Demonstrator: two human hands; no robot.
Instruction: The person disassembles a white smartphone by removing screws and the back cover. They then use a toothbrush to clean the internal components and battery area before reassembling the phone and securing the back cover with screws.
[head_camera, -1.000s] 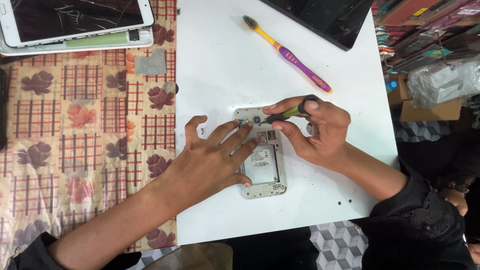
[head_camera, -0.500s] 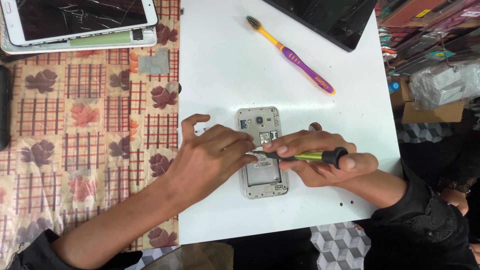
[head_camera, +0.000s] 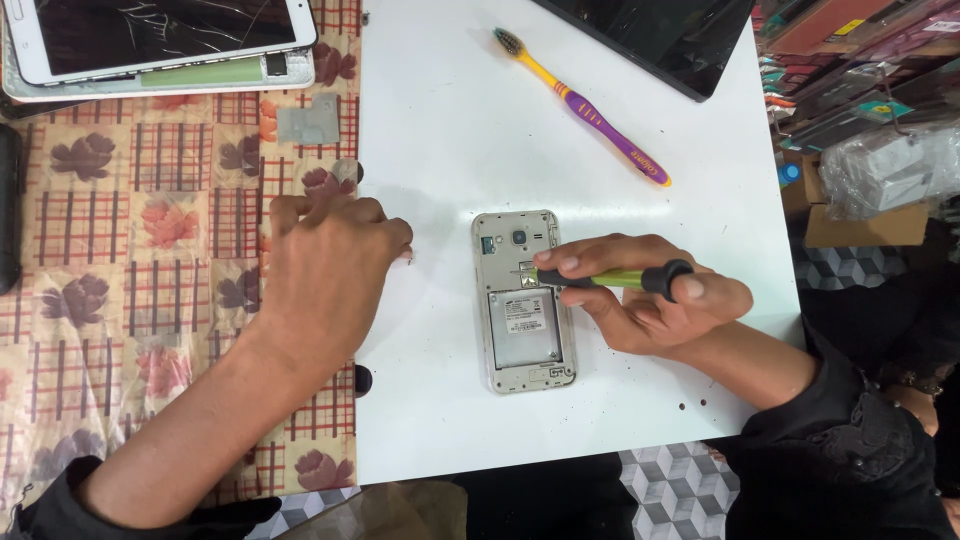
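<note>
1. White tabletop (head_camera: 450, 130) is sitting over a floral checked cloth (head_camera: 150, 230), and an opened phone (head_camera: 522, 300) is lying back-up near the middle of it, a bit toward the near edge.
2. Right hand (head_camera: 650, 300) is gripping a small green-handled screwdriver (head_camera: 610, 278), fingers curled closed around the shaft, one fingertip capping the black end. The tip is touching the phone's upper half, just below the camera.
3. Left hand (head_camera: 330, 270) is resting on the tabletop's left edge, well apart from the phone, fingers curled down loosely. Can't tell if it's pinching anything; nothing is showing under the fingertips.
4. If you ask me, the phone is lying loose with nothing bracing it, so I'd be keeping the driver squarely seated in the screw head and pressing gently so it isn't slipping or skidding the phone.
5. Other bits: a yellow-purple toothbrush (head_camera: 590, 105) toward the far edge, a dark laptop (head_camera: 660, 40) at the far right corner, a cracked tablet (head_camera: 160, 35) on the cloth.
</note>
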